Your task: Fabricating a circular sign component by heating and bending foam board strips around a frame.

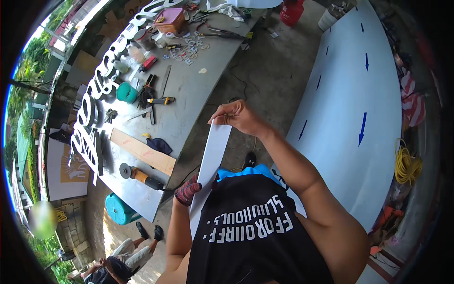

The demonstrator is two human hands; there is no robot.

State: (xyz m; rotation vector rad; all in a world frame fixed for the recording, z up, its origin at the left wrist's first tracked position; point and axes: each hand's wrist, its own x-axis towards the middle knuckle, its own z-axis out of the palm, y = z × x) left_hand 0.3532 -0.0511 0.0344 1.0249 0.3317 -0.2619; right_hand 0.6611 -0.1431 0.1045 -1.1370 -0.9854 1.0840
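Note:
A long white strip (213, 150) slants up in front of my black shirt. My right hand (238, 116) is bare and pinches its far end between thumb and fingers. Lower down, my left hand (188, 190), in a dark red and black knit glove, grips the strip's left edge. The strip's near end passes behind or against my shirt and is partly hidden. On the metal table just left of my gloved hand lies an angle grinder (140, 176) with a yellow and black body. A flat brown board (142, 150) lies beyond it.
The grey table (189, 94) carries tools, a teal cup (126, 93), a pink tub (169, 20) and large cut-out letters along its left edge. A white sheet with blue arrows (350, 113) stretches along the right. A teal stool (122, 208) and a seated person (118, 265) are lower left.

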